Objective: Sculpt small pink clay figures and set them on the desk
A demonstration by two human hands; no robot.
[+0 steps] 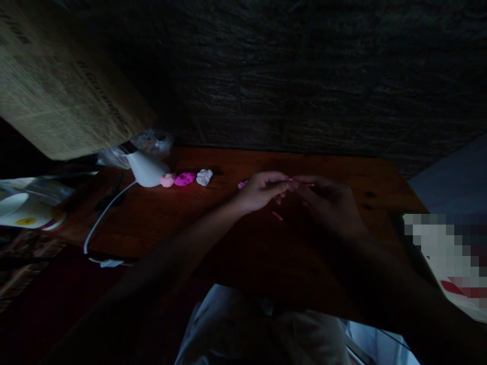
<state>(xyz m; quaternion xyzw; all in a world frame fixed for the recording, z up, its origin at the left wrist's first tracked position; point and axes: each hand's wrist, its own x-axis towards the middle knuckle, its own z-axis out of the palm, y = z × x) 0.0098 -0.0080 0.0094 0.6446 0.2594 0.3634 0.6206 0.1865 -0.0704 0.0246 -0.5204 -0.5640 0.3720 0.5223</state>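
Note:
My left hand (261,192) and my right hand (333,203) meet over the wooden table, fingertips pinched together. Between them is a thin pink strip of modelling clay (310,184), one end showing past the right fingers. Much of it is hidden by the fingers, and the light is dim. Below the hands, a short pink clay piece (277,216) lies on the tabletop. Partly behind my left hand sits a small magenta clay lump (242,184). Further left, a peach lump (167,179), a bright magenta lump (184,178) and a white lump (204,177) form a row.
A lamp with a newsprint-patterned shade (76,86) and white base (146,170) stands at the left, its white cord (101,220) hanging over the table edge. Dark scissors (110,195), a clear plastic bag (154,143) and a white cup (23,213) are nearby. A dark wall (266,76) rises behind.

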